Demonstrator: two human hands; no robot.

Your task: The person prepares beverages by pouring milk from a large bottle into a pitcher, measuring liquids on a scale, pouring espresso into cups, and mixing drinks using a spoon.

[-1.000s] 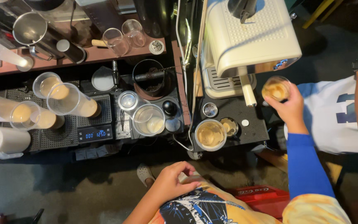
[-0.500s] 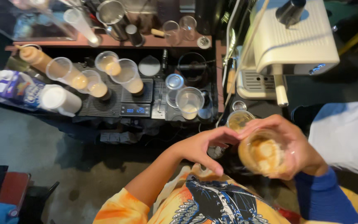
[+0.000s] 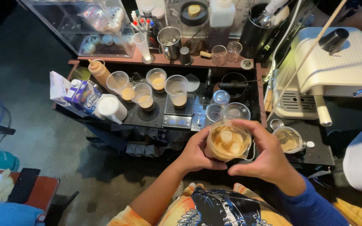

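Left hand (image 3: 197, 152) and right hand (image 3: 265, 161) curl fingers snugly round the clear plastic cup of iced milky coffee (image 3: 228, 141), held at chest height.

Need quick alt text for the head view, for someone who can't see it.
Both hands, left hand and right hand, cup a clear plastic cup of iced milky coffee above a crowded drinks counter, with an espresso machine at right.

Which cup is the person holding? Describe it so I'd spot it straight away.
Start at the cream coffee machine on the right, then look down and left, in front of the dark drinks counter. The clear cup sits between the left hand and right hand, the only one lifted, with ice in pale brown coffee.
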